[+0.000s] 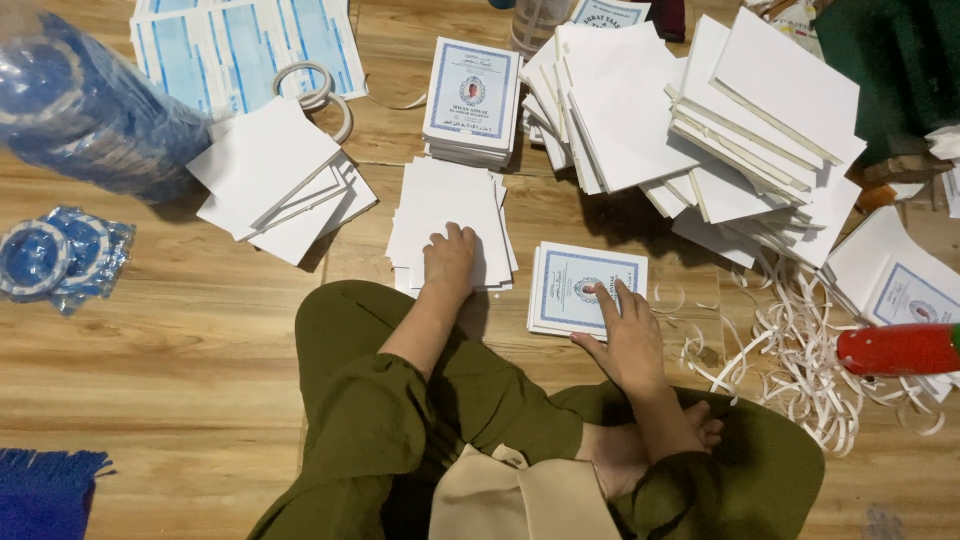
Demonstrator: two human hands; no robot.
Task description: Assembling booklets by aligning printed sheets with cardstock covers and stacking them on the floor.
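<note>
Left hand (449,262) flat, fingers curled on near white blank-card stack (447,215), right hand (625,335) open, fingers spread on blue-bordered printed booklet pile (580,285), wooden floor (200,330), white paper trimmings (800,370) right, tall white sheet heap (700,110) far right.

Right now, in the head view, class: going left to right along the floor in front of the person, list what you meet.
Blue tape rolls in plastic → plain white stack under left hand → blue-bordered booklet stack under right hand → white paper strips → red cylinder.
</note>
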